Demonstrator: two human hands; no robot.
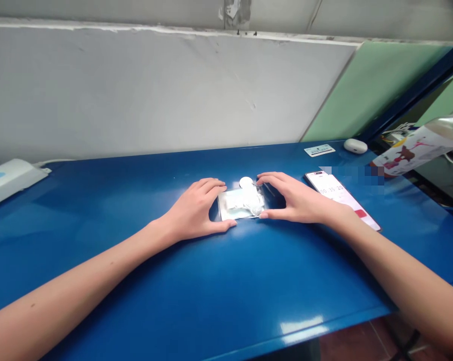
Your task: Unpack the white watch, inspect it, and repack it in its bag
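Observation:
A clear flat packet (232, 201) with white contents lies on the blue table between my two hands. A white round piece (246, 182) shows at its top edge, and a thin white cord-like shape runs across its right part. My left hand (201, 208) curves around the packet's left end, thumb at the lower edge and fingers at the upper one, well apart. At the right end, my right hand (286, 198) spreads in the same way, its thumb and forefinger tips by the corners. Whether the fingertips press on the packet is hard to see.
Right of my right hand lies a phone (342, 198) showing a timer. Behind it are a card (319, 150) and a white earbud case (355, 146). A tilted bottle (418, 148) is at the far right, a white power strip (13, 180) at the left. A wall borders the table's back.

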